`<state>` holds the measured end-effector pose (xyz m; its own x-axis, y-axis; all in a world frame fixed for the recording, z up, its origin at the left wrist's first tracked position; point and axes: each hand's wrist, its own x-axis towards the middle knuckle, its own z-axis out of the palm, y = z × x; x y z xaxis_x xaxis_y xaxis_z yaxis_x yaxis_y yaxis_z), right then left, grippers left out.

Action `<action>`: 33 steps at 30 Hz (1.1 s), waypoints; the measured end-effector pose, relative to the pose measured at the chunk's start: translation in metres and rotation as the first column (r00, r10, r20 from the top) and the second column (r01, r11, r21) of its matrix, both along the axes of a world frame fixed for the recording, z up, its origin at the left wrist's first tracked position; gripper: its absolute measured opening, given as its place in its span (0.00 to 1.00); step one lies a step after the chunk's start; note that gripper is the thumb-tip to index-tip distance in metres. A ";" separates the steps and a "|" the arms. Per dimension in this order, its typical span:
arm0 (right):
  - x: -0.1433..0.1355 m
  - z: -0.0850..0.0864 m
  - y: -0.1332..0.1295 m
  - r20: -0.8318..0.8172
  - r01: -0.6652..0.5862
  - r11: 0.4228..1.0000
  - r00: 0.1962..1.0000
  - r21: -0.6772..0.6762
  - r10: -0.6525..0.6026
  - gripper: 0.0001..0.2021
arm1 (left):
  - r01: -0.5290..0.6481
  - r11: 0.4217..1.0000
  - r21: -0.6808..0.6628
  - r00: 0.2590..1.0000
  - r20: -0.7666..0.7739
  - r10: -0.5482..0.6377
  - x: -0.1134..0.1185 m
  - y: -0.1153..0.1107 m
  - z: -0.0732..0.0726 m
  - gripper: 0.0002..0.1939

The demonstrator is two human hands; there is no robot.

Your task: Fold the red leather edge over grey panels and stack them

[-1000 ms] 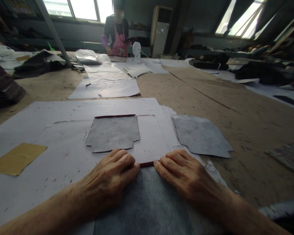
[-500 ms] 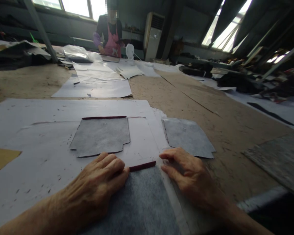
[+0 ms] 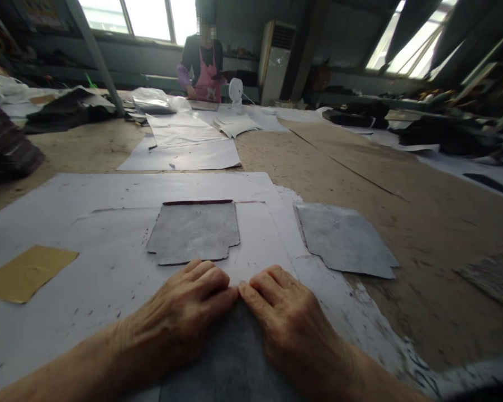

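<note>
Both of my hands rest side by side on the far edge of a grey fabric piece (image 3: 235, 357) at the bottom centre. My left hand (image 3: 184, 312) has its fingers curled over that edge, pressing it. My right hand (image 3: 287, 318) is closed on the same edge, its thumb meeting my left thumb. The hands hide the edge's dark red strip. Beyond them a second grey piece (image 3: 197, 230) with a dark red top edge lies flat on white paper (image 3: 104, 187). A third grey piece (image 3: 346, 237) lies to the right.
A tan paper piece (image 3: 31, 273) lies at left, near a dark stack (image 3: 8, 139). Farther back are white sheets (image 3: 184, 151), a small white fan (image 3: 236, 92) and dark material (image 3: 448, 134). A person in a pink apron (image 3: 207, 75) stands across the table.
My right hand has moved left and down onto the fabric edge beside my left hand, covering the dark red strip. The view has shifted left.
</note>
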<state>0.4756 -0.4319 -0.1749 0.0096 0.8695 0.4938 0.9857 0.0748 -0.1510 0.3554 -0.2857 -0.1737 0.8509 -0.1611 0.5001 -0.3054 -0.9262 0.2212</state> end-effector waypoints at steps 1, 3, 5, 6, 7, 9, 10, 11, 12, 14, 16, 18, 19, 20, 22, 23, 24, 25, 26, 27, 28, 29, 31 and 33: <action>0.001 0.000 -0.001 0.005 -0.005 1.000 1.000 -0.001 0.005 0.14 | -0.004 1.000 -0.015 1.000 -0.001 0.004 -0.002 0.003 0.001 0.17; 0.003 0.000 -0.002 0.015 -0.024 1.000 1.000 0.003 0.024 0.14 | -0.027 0.999 -0.043 0.999 -0.030 0.026 -0.009 0.010 0.003 0.19; 0.005 0.001 -0.003 0.020 -0.040 0.999 0.999 0.028 0.040 0.14 | -0.046 0.997 -0.058 0.998 -0.037 0.044 -0.017 0.016 0.004 0.18; 0.005 0.001 -0.002 0.021 -0.047 0.998 0.999 0.040 0.046 0.14 | -0.049 0.997 -0.053 0.998 -0.036 0.047 -0.020 0.018 0.005 0.17; 0.005 0.001 -0.002 0.023 -0.054 0.997 0.998 0.052 0.053 0.14 | -0.050 0.998 -0.046 0.998 -0.032 0.049 -0.024 0.019 0.005 0.17; 0.005 0.001 -0.001 0.042 -0.063 0.997 0.997 0.048 0.061 0.14 | -0.052 0.998 -0.021 0.998 -0.036 0.052 -0.027 0.020 0.006 0.18; 0.004 0.001 0.000 0.057 -0.066 0.997 0.996 0.036 0.064 0.14 | -0.051 0.999 -0.003 0.998 -0.047 0.051 -0.028 0.020 0.006 0.18; 0.004 0.001 0.000 0.077 -0.070 0.997 0.995 0.024 0.068 0.14 | -0.042 0.999 0.018 0.998 -0.054 0.043 -0.028 0.019 0.007 0.17; 0.004 0.002 0.001 0.097 -0.076 0.997 0.993 0.015 0.074 0.14 | -0.029 0.999 0.036 0.998 -0.048 0.030 -0.028 0.019 0.007 0.17; 0.003 0.005 0.001 0.123 -0.079 0.997 0.989 -0.018 0.080 0.14 | -0.006 0.998 0.060 1.000 -0.028 0.008 -0.026 0.018 0.007 0.15; 0.001 0.009 0.001 0.157 -0.076 0.995 0.984 -0.058 0.084 0.14 | 0.004 0.998 0.056 1.000 -0.012 -0.003 -0.025 0.017 0.006 0.14; -0.004 0.012 0.004 0.225 -0.060 0.994 0.971 -0.096 0.080 0.15 | 0.011 0.999 0.040 1.000 -0.028 -0.010 -0.025 0.016 0.004 0.13; -0.007 0.013 0.006 0.278 -0.041 0.995 0.958 -0.089 0.064 0.16 | 0.016 0.999 0.034 0.999 -0.041 -0.015 -0.025 0.016 0.003 0.13; -0.010 0.014 0.008 0.329 -0.019 0.998 0.944 -0.062 0.039 0.16 | 0.017 0.999 0.029 0.998 -0.053 -0.016 -0.025 0.015 0.002 0.13; -0.016 0.013 0.014 0.385 0.004 1.000 0.923 0.010 -0.007 0.17 | 0.010 1.000 0.014 0.998 -0.056 -0.009 -0.025 0.015 0.001 0.14; -0.019 0.011 0.017 0.381 -0.005 0.999 0.925 0.042 -0.011 0.17 | 0.004 1.000 0.004 0.999 -0.051 -0.004 -0.025 0.015 0.001 0.14; -0.021 0.009 0.019 0.364 -0.029 0.998 0.931 0.060 0.005 0.17 | -0.001 1.000 -0.006 0.999 -0.046 0.001 -0.025 0.016 0.001 0.15; -0.021 0.007 0.021 0.339 -0.061 0.996 0.940 0.058 0.038 0.17 | -0.005 1.000 -0.014 0.999 -0.042 0.005 -0.026 0.017 0.001 0.15; -0.021 0.005 0.022 0.314 -0.095 0.994 0.947 0.053 0.073 0.17 | -0.012 1.000 -0.023 0.999 -0.039 0.011 -0.027 0.018 0.002 0.15; -0.020 0.004 0.023 0.292 -0.123 0.991 0.951 0.047 0.104 0.17 | -0.022 0.999 -0.034 0.999 -0.034 0.021 -0.029 0.020 0.002 0.15; -0.019 0.002 0.023 0.271 -0.143 0.989 0.954 0.046 0.126 0.17 | -0.037 0.998 -0.047 0.999 -0.028 0.035 -0.031 0.022 0.002 0.14; -0.017 0.002 0.023 0.254 -0.160 0.986 0.957 0.053 0.141 0.16 | -0.053 0.997 -0.060 0.999 -0.016 0.052 -0.034 0.025 0.002 0.14; -0.014 0.001 0.022 0.226 -0.179 0.982 0.961 0.067 0.159 0.15 | -0.082 0.993 -0.079 0.997 0.000 0.082 -0.040 0.030 0.003 0.15; -0.012 0.002 0.023 0.206 -0.183 0.980 0.965 0.074 0.165 0.15 | -0.088 0.993 -0.082 0.996 -0.004 0.088 -0.046 0.033 0.003 0.16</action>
<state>0.4634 -0.4093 -0.1728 -0.2435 0.7999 0.5486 0.9658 0.2522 0.0609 0.3099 -0.2529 -0.1711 0.8601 -0.0443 0.5082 -0.2234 -0.9283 0.2972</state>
